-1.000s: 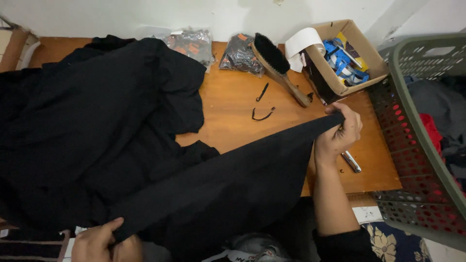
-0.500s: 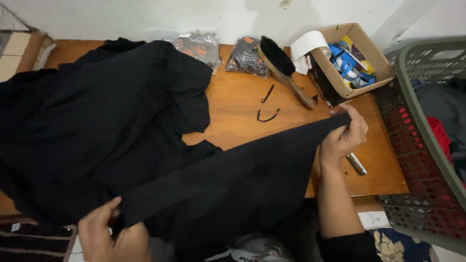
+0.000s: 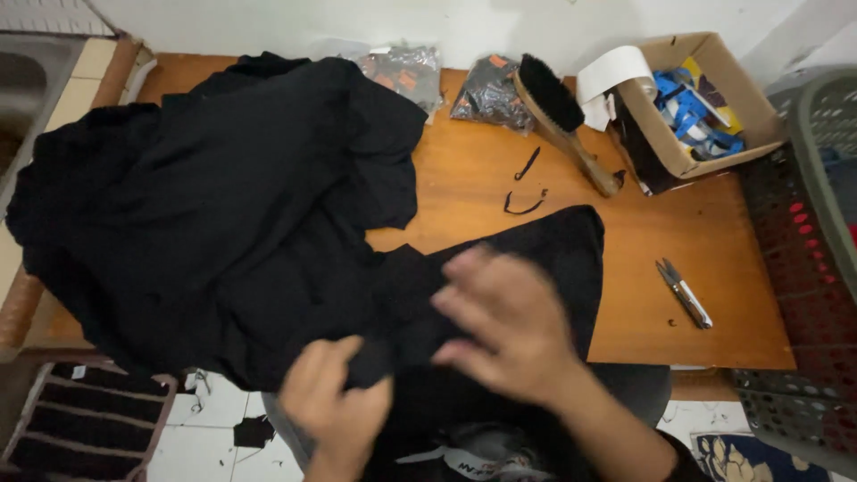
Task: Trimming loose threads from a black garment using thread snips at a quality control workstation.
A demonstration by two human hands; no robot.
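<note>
Upper right, an open cardboard box (image 3: pixel 705 107); beside it a wooden-handled black-bristled brush (image 3: pixel 564 119); small metal snips (image 3: pixel 685 293) right of centre on the wooden table (image 3: pixel 714 241).

I see a plain black cloth (image 3: pixel 232 223) over the left of the orange-brown wooden table (image 3: pixel 714 259). Near the far edge lies a brush (image 3: pixel 562 116) with black bristles and a tan handle. In the far right corner, a brown cardboard box (image 3: pixel 705 98) holds blue and yellow pieces. A grey basket (image 3: pixel 821 232) stands at the right edge.
</note>
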